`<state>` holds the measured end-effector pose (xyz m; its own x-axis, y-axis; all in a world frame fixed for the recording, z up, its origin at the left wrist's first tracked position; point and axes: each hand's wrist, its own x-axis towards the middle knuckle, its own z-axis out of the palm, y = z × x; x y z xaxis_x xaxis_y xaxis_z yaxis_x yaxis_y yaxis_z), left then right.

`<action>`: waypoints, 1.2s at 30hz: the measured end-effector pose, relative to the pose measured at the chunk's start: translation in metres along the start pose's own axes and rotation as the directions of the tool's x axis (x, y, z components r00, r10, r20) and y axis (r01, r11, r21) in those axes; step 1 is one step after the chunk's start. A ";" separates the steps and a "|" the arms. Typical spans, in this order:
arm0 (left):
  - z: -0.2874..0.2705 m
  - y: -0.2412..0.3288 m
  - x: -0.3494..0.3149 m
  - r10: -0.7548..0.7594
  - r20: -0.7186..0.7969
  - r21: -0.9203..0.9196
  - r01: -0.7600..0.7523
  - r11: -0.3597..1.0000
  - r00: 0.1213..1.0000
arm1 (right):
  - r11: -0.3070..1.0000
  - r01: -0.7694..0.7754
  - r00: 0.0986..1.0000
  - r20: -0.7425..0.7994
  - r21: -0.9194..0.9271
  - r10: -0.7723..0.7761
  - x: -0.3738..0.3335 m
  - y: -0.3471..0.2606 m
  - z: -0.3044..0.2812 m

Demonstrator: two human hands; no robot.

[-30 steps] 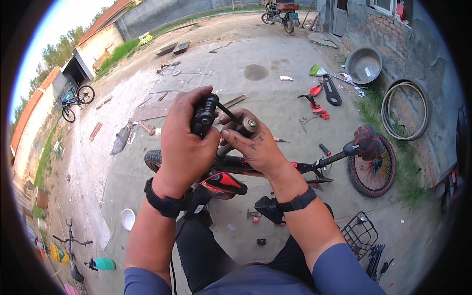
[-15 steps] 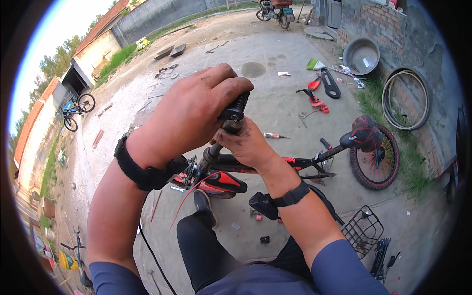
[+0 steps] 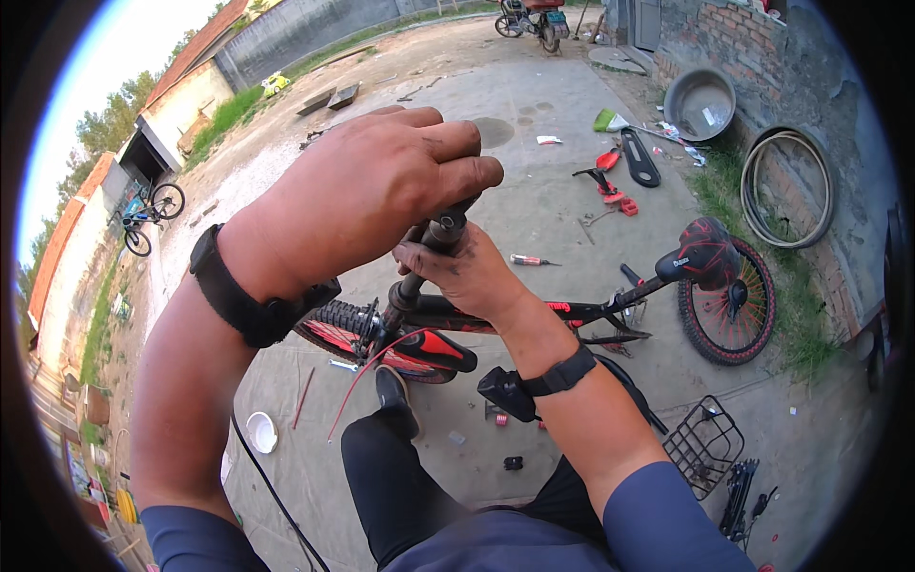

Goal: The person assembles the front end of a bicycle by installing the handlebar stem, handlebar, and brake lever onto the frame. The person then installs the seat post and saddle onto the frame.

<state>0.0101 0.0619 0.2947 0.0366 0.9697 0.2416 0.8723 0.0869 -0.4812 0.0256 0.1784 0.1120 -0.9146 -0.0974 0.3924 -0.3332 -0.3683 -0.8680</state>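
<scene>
A black and red bike frame [image 3: 448, 316] stands in front of me, its front wheel [image 3: 335, 324] at the left and its saddle [image 3: 705, 255] at the right. From its front end rises a dark upright stem [image 3: 408, 291]. My right hand [image 3: 469, 272] is closed around the stem's upper part. Above it, my left hand [image 3: 381, 176] curls over a black part with a round end [image 3: 448, 221] on top of the stem; its kind is mostly hidden by the fingers. A thin red cable [image 3: 367, 377] hangs beside the stem.
A screwdriver [image 3: 534, 260], a black chain guard [image 3: 640, 160] and a broom [image 3: 610, 121] lie on the concrete. A wire basket [image 3: 703, 448] is at the lower right, a white bowl [image 3: 261, 433] at the lower left. A grey basin [image 3: 701, 107] leans by the wall.
My left hand has turned and its wrist and forearm have shifted left, bringing the front wheel and white bowl into view. My right hand stays around the stem, with little movement.
</scene>
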 end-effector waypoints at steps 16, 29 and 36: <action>0.002 -0.016 0.002 0.047 0.060 -0.046 -0.044 0.998 0.997 | 0.997 -0.027 0.999 0.030 0.066 0.025 -0.001 -0.005 0.000; 0.007 -0.005 -0.005 -0.057 0.009 -0.049 0.058 0.997 0.998 | 0.962 0.255 0.950 -0.159 -0.100 -0.269 -0.003 -0.018 0.010; 0.014 0.002 -0.015 -0.208 -0.128 -0.082 0.198 0.977 0.970 | 0.923 0.383 0.911 -0.185 0.045 -0.369 0.007 -0.021 0.013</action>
<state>0.0045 0.0506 0.2783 -0.0833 0.8931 0.4420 0.8990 0.2587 -0.3533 0.0286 0.1732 0.1368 -0.7524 0.2185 0.6214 -0.6476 -0.4184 -0.6369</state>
